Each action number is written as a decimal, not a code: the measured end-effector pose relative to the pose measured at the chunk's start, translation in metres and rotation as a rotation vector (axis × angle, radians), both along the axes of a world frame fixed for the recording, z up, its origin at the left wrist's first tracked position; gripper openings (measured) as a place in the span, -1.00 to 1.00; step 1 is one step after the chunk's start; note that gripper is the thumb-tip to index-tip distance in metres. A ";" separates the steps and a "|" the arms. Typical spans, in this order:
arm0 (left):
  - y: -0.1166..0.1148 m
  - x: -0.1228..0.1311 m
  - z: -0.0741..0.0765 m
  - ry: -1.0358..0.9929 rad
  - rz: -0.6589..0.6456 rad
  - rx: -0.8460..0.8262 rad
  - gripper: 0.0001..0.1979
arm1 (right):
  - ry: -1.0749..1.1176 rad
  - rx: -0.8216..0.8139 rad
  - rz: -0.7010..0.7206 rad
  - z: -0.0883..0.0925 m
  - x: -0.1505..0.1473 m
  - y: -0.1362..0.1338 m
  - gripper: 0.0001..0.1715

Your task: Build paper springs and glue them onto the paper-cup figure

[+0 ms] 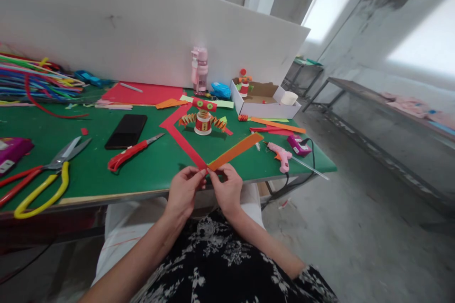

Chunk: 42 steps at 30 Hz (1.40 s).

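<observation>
Both hands meet at the table's front edge, where a red paper strip (186,146) and an orange paper strip (236,150) join at an angle. My left hand (185,189) pinches the joined end from the left, thumb on top. From the other side my right hand (226,187) pinches the same corner, at the base of the orange strip. The red strip runs up and left and bends; the orange one points up and right. Beyond them stands a paper-cup figure (203,123) with pleated orange arms and a red rolled head.
Left on the green table (88,170) lie scissors (57,165), a red-handled cutter (131,152) and a black phone (127,131). A pink glue gun (281,155) with its cord lies right. Behind are a pink bottle (201,73) and a white box (265,110) holding another figure.
</observation>
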<state>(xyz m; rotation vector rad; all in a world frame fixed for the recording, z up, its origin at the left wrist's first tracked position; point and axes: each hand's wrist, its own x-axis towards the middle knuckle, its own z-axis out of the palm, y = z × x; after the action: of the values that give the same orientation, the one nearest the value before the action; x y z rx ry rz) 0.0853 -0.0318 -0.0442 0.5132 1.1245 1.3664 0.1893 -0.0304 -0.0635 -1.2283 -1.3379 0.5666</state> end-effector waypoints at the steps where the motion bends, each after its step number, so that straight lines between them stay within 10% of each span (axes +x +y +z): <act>1: 0.000 0.000 0.000 0.000 -0.003 0.000 -0.52 | -0.063 0.048 0.004 0.000 0.001 0.000 -0.88; 11: 0.003 -0.005 -0.010 0.005 -0.017 0.024 -0.65 | -0.395 0.168 0.204 0.001 0.012 -0.011 -0.59; 21: 0.001 -0.007 -0.005 0.028 -0.102 0.000 -0.59 | 0.133 -0.192 0.170 0.014 0.012 0.006 -0.91; 28: 0.001 -0.012 -0.007 0.039 -0.174 0.025 -0.59 | 0.467 -0.581 0.474 0.017 0.019 0.009 -0.72; 42: -0.009 0.009 -0.006 0.124 -0.090 0.176 -0.65 | 0.863 -0.478 0.258 0.012 0.000 0.001 -0.70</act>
<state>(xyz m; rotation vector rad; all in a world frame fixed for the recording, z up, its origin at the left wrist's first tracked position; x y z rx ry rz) 0.0943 -0.0409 -0.0502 0.7758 1.0720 1.3760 0.1889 -0.0292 -0.0510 -0.9778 -0.6264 1.4682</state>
